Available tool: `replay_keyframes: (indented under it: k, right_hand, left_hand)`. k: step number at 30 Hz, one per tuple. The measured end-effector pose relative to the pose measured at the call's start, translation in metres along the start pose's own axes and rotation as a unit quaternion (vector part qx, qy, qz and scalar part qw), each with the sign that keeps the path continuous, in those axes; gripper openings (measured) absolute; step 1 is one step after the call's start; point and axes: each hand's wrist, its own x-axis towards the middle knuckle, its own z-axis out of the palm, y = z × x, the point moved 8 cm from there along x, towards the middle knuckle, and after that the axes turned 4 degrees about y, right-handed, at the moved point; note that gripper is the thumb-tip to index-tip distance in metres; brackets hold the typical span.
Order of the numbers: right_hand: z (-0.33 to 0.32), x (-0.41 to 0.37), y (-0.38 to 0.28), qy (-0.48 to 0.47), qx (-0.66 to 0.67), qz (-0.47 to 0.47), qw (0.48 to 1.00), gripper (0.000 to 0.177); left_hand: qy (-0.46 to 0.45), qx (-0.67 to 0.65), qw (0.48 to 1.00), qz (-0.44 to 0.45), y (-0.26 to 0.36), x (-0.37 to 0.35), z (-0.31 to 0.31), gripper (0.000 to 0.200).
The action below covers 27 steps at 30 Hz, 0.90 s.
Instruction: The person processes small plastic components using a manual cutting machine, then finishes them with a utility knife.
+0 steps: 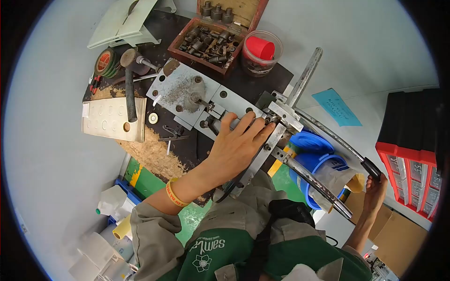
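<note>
My left hand [239,149], with a yellow wristband [174,193] on the wrist, lies across a metal bench machine [234,101]. Its fingers are spread, and the fingertips touch the area around the clamp block [285,116]. Whatever is beneath the palm and fingertips is hidden. At the right, my right hand [375,191] is closed on the black grip of a long lever [333,136] that runs out from the machine. Metal filings [180,91] are scattered over the machine's plate. A thick steel bar [315,181] sticks out toward the lower right.
Behind the machine stand an open wooden box [206,44] of metal tooling and a clear tub [262,54] with a red cup. A mallet [130,89], tape rolls [107,63] and a holed board [112,119] are on the left. Blue buckets [316,171] and a red-black drawer cabinet [408,154] stand right.
</note>
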Motion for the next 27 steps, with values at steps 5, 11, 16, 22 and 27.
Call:
replay_keyframes:
  k: [5,11,16,22,27]
  right_hand:
    - [0.001,0.000,0.001,-0.002,0.002,0.001,1.000,0.028]
    - [0.004,0.000,0.008,-0.009,0.008,0.020,1.000,0.027]
    - [-0.004,0.006,0.024,-0.009,0.028,0.038,0.999,0.030]
    - [0.001,0.005,0.034,-0.022,0.035,0.059,0.997,0.030]
    - [0.007,0.004,0.037,-0.022,0.040,0.078,0.996,0.029]
  left_hand:
    - [-0.003,0.002,1.000,0.003,0.000,0.000,0.000,0.051]
    - [0.000,0.006,1.000,0.005,0.001,0.000,0.000,0.051]
    - [-0.001,0.011,1.000,0.010,0.001,0.000,-0.001,0.050]
    - [0.001,0.006,1.000,0.003,0.001,0.000,0.001,0.051]
    - [-0.004,0.004,1.000,0.002,0.001,-0.001,0.001,0.050]
